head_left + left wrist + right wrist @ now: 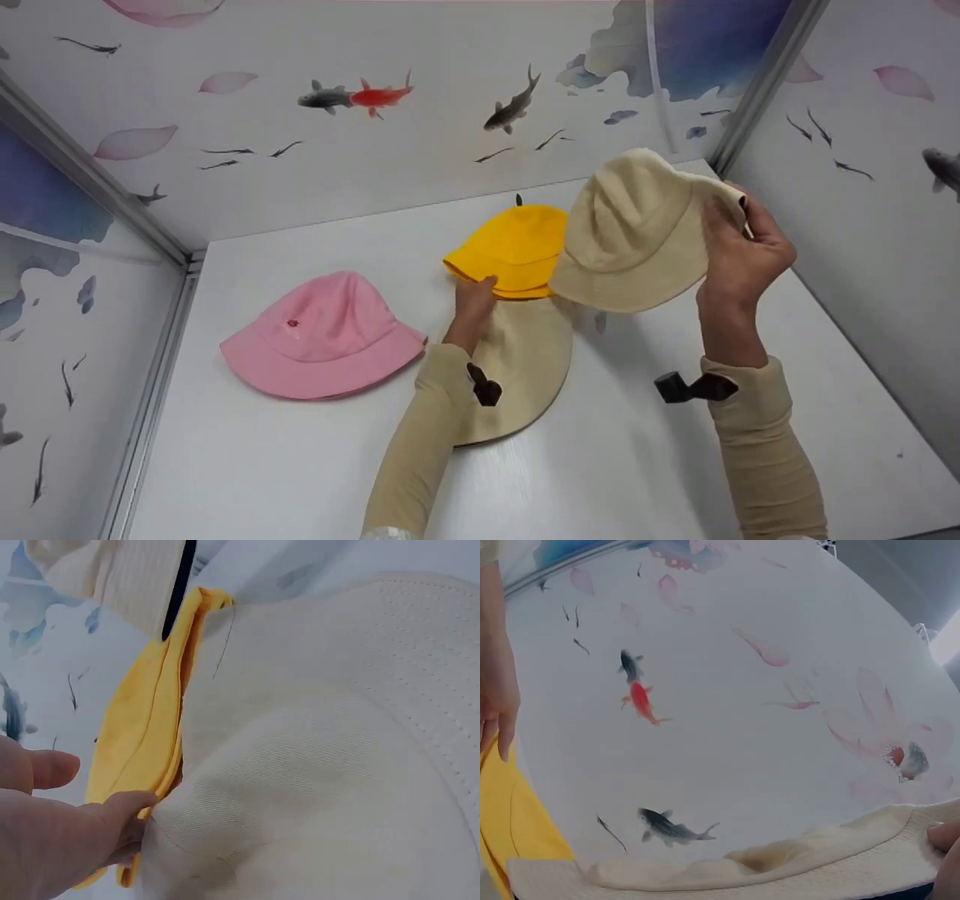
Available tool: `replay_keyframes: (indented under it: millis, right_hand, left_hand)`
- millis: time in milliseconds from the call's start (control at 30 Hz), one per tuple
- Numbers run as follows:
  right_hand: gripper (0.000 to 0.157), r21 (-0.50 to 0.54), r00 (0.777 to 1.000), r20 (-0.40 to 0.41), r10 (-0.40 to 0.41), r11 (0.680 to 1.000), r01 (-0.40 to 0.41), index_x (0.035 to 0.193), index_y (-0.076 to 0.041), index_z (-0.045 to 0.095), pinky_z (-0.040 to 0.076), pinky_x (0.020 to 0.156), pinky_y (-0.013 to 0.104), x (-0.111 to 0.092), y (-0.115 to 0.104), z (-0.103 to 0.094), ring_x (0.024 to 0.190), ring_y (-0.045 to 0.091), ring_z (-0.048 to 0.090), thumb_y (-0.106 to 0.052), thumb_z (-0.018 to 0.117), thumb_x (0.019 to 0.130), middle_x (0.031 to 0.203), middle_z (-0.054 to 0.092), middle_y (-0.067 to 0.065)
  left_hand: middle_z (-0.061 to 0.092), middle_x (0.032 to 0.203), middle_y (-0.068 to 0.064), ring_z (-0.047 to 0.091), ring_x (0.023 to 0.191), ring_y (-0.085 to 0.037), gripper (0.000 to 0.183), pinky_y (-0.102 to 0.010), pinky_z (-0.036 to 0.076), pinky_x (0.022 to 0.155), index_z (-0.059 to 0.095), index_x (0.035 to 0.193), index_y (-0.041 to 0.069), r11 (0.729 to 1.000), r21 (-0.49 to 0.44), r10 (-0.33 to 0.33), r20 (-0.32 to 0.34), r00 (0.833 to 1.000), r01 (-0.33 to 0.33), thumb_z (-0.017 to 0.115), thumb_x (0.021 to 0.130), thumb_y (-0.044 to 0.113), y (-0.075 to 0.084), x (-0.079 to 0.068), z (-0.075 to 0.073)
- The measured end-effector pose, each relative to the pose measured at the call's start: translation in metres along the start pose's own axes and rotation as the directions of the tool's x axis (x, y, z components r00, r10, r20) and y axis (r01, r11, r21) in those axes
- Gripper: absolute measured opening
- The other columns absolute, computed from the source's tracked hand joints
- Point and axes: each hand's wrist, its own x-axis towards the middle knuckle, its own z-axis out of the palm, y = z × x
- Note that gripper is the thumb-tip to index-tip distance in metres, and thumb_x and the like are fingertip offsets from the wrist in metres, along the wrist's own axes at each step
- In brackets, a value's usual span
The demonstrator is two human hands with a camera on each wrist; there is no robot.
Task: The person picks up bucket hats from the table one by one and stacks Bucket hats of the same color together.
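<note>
My left hand (pixel 472 306) pinches the lower edge of a yellow bucket hat (pixel 521 244) with a small dark stem on top. In the left wrist view, its thumb and fingers close on the yellow rim beside a beige hat (pixel 315 765). That beige hat lies on the table below the yellow one, partly covered by my left forearm. Raised at the right, a cream bucket hat (pixel 637 232) is gripped by its brim in my right hand (pixel 746 259). Only that hat's edge and a bit of the hand show in the right wrist view.
A pink bucket hat (pixel 322 341) with a small red mark rests on the left of the white table (pixel 300 465). Printed walls with fish and petals (pixel 435 142) stand behind and on both sides.
</note>
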Motion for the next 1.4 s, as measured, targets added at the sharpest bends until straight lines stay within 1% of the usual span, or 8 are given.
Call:
replay_keyframes:
  millis: [133,367,500,633,733,967,1167,1400]
  right_hand:
    - [0.032,-0.011,0.999,0.036,0.009,1.0,-0.008,0.102,0.0,0.078,0.059,0.077,0.022,-0.01,0.003,0.006,0.089,0.019,0.072,0.002,0.086,0.072,0.1,0.074,0.009]
    - [0.028,-0.031,0.994,0.083,0.067,0.997,-0.065,0.1,-0.002,0.078,0.06,0.072,0.024,-0.024,0.008,0.015,0.083,0.019,0.071,0.001,0.085,0.074,0.094,0.071,0.009]
    - [0.027,-0.05,0.981,0.122,0.149,0.988,-0.144,0.1,-0.002,0.076,0.06,0.069,0.023,-0.032,0.011,0.018,0.08,0.019,0.071,0.001,0.084,0.075,0.094,0.069,0.01]
    - [0.025,-0.077,0.966,0.161,0.203,0.978,-0.193,0.099,-0.003,0.075,0.06,0.067,0.023,-0.038,0.018,0.018,0.077,0.018,0.07,-0.001,0.084,0.076,0.093,0.067,0.01]
    - [0.028,-0.069,0.954,0.184,0.238,0.971,-0.229,0.101,-0.003,0.074,0.06,0.067,0.023,-0.039,0.023,0.017,0.078,0.017,0.07,-0.004,0.086,0.076,0.094,0.066,0.011]
    - [0.03,-0.024,0.93,0.21,0.302,0.952,-0.304,0.101,-0.002,0.07,0.06,0.068,0.022,-0.038,0.03,0.015,0.079,0.016,0.068,-0.007,0.086,0.076,0.094,0.064,0.011]
    - [0.031,-0.039,0.908,0.231,0.351,0.935,-0.352,0.104,-0.002,0.068,0.06,0.072,0.022,-0.038,0.036,0.01,0.084,0.016,0.069,-0.007,0.084,0.078,0.098,0.065,0.01]
    - [0.027,-0.073,0.89,0.244,0.385,0.922,-0.379,0.103,-0.002,0.067,0.059,0.072,0.02,-0.039,0.049,0.0,0.083,0.014,0.07,-0.005,0.082,0.08,0.096,0.066,0.009]
  left_hand:
    - [0.027,0.164,-0.014,0.03,0.15,-0.027,0.07,-0.042,0.025,0.125,0.019,0.158,0.0,0.999,0.046,-0.002,-0.054,0.999,0.005,0.051,0.104,0.032,0.004,-0.007,0.005]
    - [0.03,0.164,-0.009,0.036,0.147,-0.024,0.068,-0.041,0.023,0.126,0.021,0.159,0.007,0.994,0.107,-0.025,-0.082,0.996,0.033,0.043,0.106,0.044,0.009,-0.018,0.009]
    - [0.038,0.159,-0.014,0.04,0.145,-0.028,0.068,-0.042,0.03,0.124,0.029,0.157,0.005,0.989,0.125,0.093,-0.073,0.993,-0.084,0.038,0.106,0.049,0.005,-0.025,0.007]
    - [0.063,0.121,-0.011,0.062,0.107,-0.023,0.059,-0.034,0.051,0.097,0.051,0.141,0.007,0.98,0.089,0.184,-0.048,0.982,-0.18,0.034,0.106,0.051,0.002,-0.031,0.004]
    - [0.054,0.098,-0.004,0.052,0.09,-0.016,0.058,-0.029,0.043,0.084,0.056,0.131,0.009,0.981,0.08,0.18,-0.024,0.983,-0.178,0.032,0.105,0.055,0.002,-0.036,-0.002]
    - [0.058,0.138,-0.009,0.051,0.125,-0.022,0.065,-0.042,0.035,0.118,0.06,0.135,0.008,0.972,0.136,0.186,0.043,0.982,-0.19,0.046,0.098,0.061,0.004,-0.047,-0.023]
    - [0.067,0.105,-0.006,0.057,0.092,-0.015,0.048,-0.028,0.049,0.086,0.068,0.121,0.004,0.932,0.17,0.298,0.147,0.943,-0.321,0.063,0.095,0.045,0.0,-0.054,-0.042]
    - [0.059,0.081,0.002,0.052,0.074,-0.009,0.032,-0.022,0.045,0.066,0.071,0.104,-0.002,0.854,0.179,0.473,0.128,0.872,-0.489,0.069,0.094,0.028,-0.002,-0.063,-0.063]
